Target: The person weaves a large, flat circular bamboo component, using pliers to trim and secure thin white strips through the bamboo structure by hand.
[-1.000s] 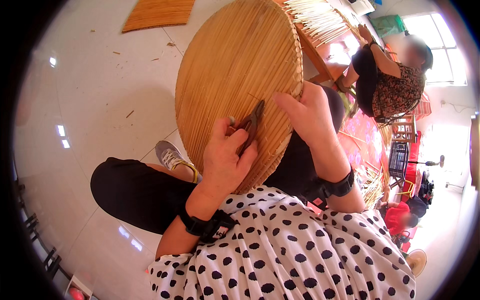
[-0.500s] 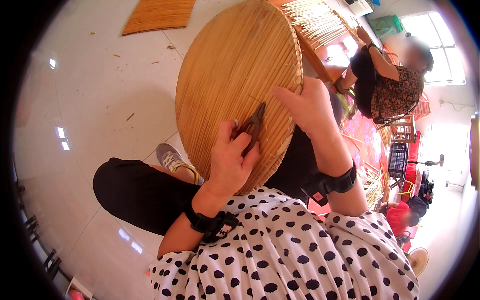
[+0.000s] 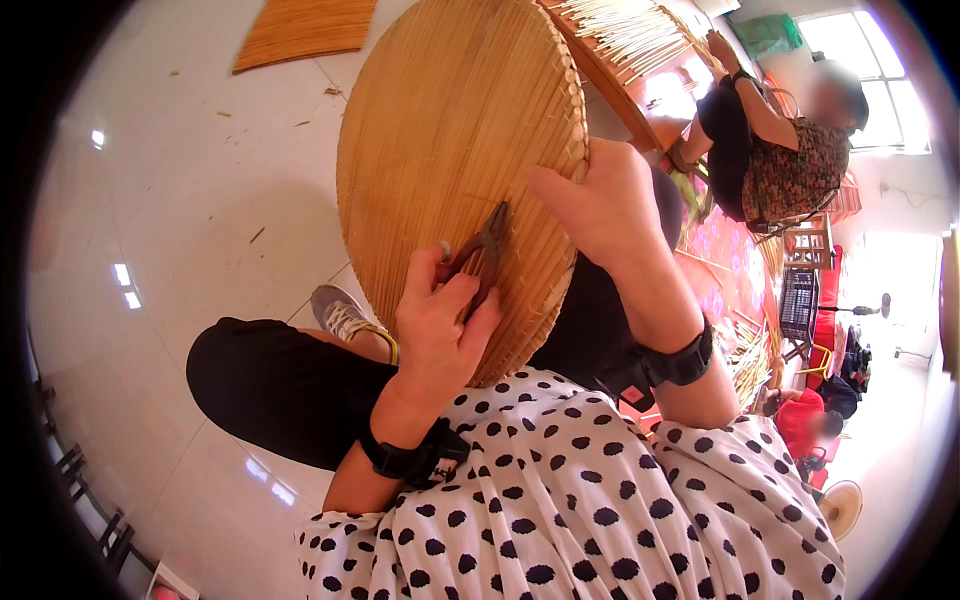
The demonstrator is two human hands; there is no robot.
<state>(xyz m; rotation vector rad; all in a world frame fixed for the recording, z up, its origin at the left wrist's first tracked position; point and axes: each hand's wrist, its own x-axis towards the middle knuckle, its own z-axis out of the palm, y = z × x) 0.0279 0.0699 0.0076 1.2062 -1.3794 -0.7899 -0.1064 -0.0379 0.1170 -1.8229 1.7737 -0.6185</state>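
1. Both hands have shifted a little to the left in the view since the earlier frame; the large round tan disc of thin, closely laid plant strips point(image 3: 430, 130) and the dark metal pliers point(image 3: 487, 250) have shifted with them.
2. The left hand point(image 3: 437, 315) has its fingers clamped on the handles of the pliers; the tool lies against the lower right part of the disc's face, its nose pointing up and slightly right, beside a thin loose-looking strand; whether the nose bites on that strand, I cannot tell.
3. The right hand point(image 3: 612, 215) is clamped on the disc's right rim; its thumb lies across the face near the pliers' tip, and its other fingers are hidden behind the edge.
4. The disc stands tilted over the person's lap, its lower edge near the white garment with black dots point(image 3: 560, 500); its rim is stitched in a paler binding.
5. On the pale tiled floor point(image 3: 180, 210) lies a flat brown slatted mat point(image 3: 305, 32); beyond the disc, a brown wooden table point(image 3: 605, 80) carries many thin pale sticks point(image 3: 630, 35); a seated co-worker in a brown patterned top point(image 3: 795, 175) is near it.
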